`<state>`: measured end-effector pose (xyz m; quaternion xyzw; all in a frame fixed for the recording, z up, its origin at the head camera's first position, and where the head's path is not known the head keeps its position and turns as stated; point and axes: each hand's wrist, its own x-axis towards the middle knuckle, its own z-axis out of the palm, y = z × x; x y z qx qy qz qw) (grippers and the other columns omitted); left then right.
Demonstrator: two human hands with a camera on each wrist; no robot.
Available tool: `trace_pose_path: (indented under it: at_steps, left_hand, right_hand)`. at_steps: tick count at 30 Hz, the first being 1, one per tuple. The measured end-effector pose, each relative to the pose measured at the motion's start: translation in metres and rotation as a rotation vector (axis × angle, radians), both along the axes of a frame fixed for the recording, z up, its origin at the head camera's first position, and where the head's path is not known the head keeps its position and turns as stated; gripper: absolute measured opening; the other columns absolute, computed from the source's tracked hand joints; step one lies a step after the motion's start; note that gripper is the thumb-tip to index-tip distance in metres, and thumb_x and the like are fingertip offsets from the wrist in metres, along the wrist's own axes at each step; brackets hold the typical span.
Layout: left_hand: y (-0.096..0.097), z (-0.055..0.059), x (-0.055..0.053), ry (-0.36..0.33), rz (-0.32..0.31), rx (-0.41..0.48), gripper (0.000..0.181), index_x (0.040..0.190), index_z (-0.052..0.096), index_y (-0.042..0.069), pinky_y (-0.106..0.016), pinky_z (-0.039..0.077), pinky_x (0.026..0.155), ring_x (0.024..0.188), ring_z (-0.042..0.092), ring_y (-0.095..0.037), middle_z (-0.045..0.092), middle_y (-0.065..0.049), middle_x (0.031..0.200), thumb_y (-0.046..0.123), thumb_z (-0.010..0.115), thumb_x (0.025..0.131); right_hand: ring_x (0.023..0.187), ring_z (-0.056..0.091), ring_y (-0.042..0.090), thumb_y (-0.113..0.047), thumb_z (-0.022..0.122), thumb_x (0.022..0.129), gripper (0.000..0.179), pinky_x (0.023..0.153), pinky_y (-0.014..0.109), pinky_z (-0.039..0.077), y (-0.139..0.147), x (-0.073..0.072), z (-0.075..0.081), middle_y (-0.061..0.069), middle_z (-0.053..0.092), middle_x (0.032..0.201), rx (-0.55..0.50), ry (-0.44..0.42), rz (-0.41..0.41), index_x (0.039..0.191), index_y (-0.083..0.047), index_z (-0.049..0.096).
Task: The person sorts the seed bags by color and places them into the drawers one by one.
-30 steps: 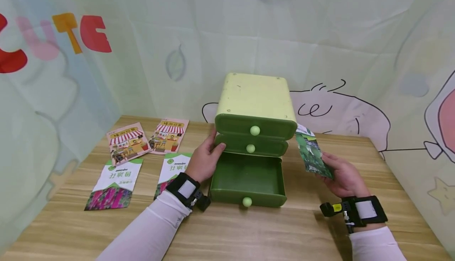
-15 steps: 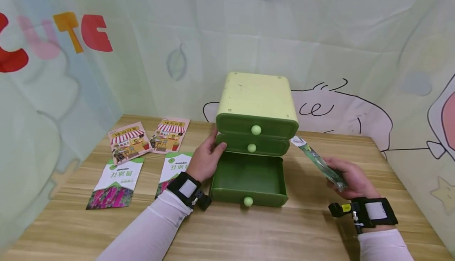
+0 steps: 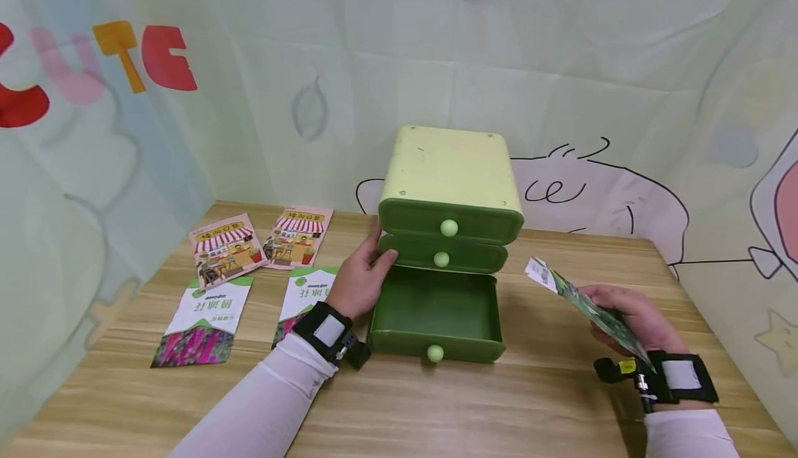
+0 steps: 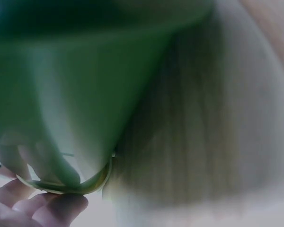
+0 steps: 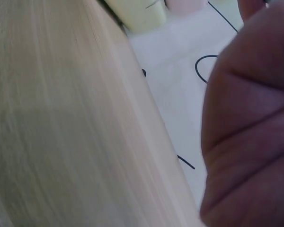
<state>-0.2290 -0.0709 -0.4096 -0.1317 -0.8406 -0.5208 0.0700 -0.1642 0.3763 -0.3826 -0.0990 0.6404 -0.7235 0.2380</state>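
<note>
Left side of table (image 3: 436, 409): left pink packet (image 3: 227, 251) lies angled, its lower corner on left white packet (image 3: 202, 323). Right pink packet (image 3: 299, 238) touches it at one corner. Right white packet (image 3: 305, 298), just in front of the latter, is partly hidden by the left arm.

Left hand (image 3: 360, 281) grips the left side of the cabinet (image 3: 451, 167), thumb at the front beside the middle drawer (image 3: 411, 255), fingers curled at the edge. Upper drawer (image 3: 414, 219) and middle drawer closed; bottom drawer (image 3: 399, 344) pulled out.

Right of the cabinet, apart from it, right hand (image 3: 639, 316) pinches the green packet (image 3: 592, 309), which is tilted, white end toward the cabinet. Exact thumb placement cannot be determined.
</note>
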Motion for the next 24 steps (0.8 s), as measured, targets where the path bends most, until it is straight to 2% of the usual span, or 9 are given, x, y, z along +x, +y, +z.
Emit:
trace_pose_path:
  at_steps: [4, 9, 13, 18, 24]
  left_hand:
    - [0.0, -0.001, -0.001, 0.004, 0.004, -0.002, 0.059, 0.144, 0.014, 0.05, -0.046, 0.04, 0.098, 0.117, 0.044, -0.012, 0.043, -0.001, 0.14, 0.054, 0.045, 0.094]
    - [0.0, 0.0, 0.0, 0.007, -0.001, 0.0, 0.059, 0.144, 0.013, 0.05, -0.046, 0.04, 0.098, 0.118, 0.044, -0.013, 0.043, -0.002, 0.14, 0.053, 0.045, 0.095]
    - [0.0, 0.001, 0.001, 0.007, 0.002, 0.004, 0.059, 0.144, 0.014, 0.05, -0.046, 0.041, 0.098, 0.117, 0.044, -0.013, 0.045, -0.004, 0.139, 0.052, 0.045, 0.095]
    - [0.001, 0.001, 0.001, 0.005, 0.007, -0.002, 0.058, 0.144, 0.014, 0.05, -0.046, 0.041, 0.098, 0.117, 0.044, -0.013, 0.044, -0.003, 0.14, 0.053, 0.045, 0.095]
    - [0.001, 0.0, 0.0, 0.011, 0.004, -0.001, 0.058, 0.144, 0.014, 0.05, -0.046, 0.041, 0.098, 0.117, 0.044, -0.013, 0.044, -0.003, 0.14, 0.052, 0.045, 0.095]
  right_hand:
    - [0.065, 0.059, 0.018, -0.011, 0.032, 0.102, 0.037, 0.052, 0.023, 0.052, -0.004, 0.0, 0.001, 0.005, 0.067, 0.096, 0.074, 0.024, 0.012, 0.119, -0.013, 0.065]
    - [0.068, 0.059, 0.016, -0.01, 0.035, 0.101, 0.036, 0.057, 0.024, 0.054, -0.014, -0.001, 0.0, 0.002, 0.068, 0.095, 0.151, 0.077, 0.004, 0.113, -0.018, 0.069]
    - [0.075, 0.059, 0.015, -0.011, 0.038, 0.101, 0.033, 0.062, 0.024, 0.054, -0.023, -0.004, 0.001, 0.003, 0.067, 0.098, 0.2, 0.086, 0.017, 0.111, -0.018, 0.068]
    - [0.078, 0.061, 0.018, -0.01, 0.039, 0.1, 0.029, 0.065, 0.026, 0.055, -0.037, -0.005, 0.003, 0.008, 0.067, 0.102, 0.2, 0.047, 0.06, 0.114, -0.012, 0.065]
    - [0.076, 0.062, 0.02, -0.008, 0.042, 0.098, 0.027, 0.064, 0.028, 0.056, -0.056, -0.003, 0.003, 0.011, 0.066, 0.1, 0.189, 0.045, 0.079, 0.117, 0.0, 0.059]
